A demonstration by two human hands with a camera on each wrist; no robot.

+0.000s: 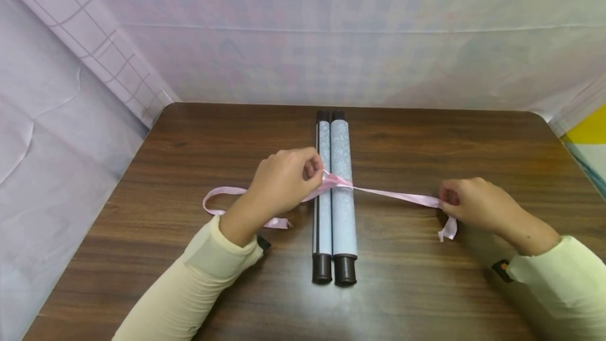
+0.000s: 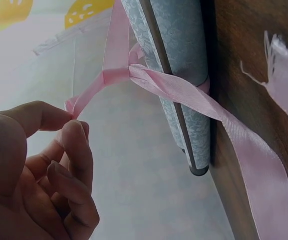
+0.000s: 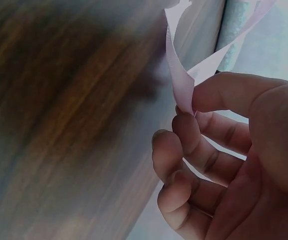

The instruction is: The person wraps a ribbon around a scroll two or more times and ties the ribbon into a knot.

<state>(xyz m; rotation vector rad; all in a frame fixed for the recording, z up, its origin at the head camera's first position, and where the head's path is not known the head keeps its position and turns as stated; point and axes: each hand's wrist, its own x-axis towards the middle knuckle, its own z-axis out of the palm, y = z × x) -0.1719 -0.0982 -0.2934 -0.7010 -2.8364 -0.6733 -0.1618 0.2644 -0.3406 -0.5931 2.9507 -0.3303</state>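
Note:
Two pale blue patterned rolls with dark end caps, like a rolled-up scroll (image 1: pixel 344 225), lie side by side on the table. A pink satin ribbon (image 1: pixel 397 195) goes round their middle and crosses over itself there. Just above the rolls, my left hand (image 1: pixel 284 180) pinches a folded bit of the ribbon (image 2: pixel 116 50) between thumb and forefinger. Off to the right, my right hand (image 1: pixel 483 207) pinches the ribbon near one end, drawing that stretch straight. The short tail (image 3: pixel 176 50) hangs past its fingertips. Another ribbon length loops on the table, partly hidden behind my left wrist.
The brown wood-grain table (image 1: pixel 402 299) has rounded far corners. A pale patterned sheet (image 1: pixel 355 41) hangs behind it, and white sheeting (image 1: pixel 61 146) covers the left side. A yellow patch (image 1: pixel 589 126) shows at the far right. Dark devices sit at both sleeve cuffs.

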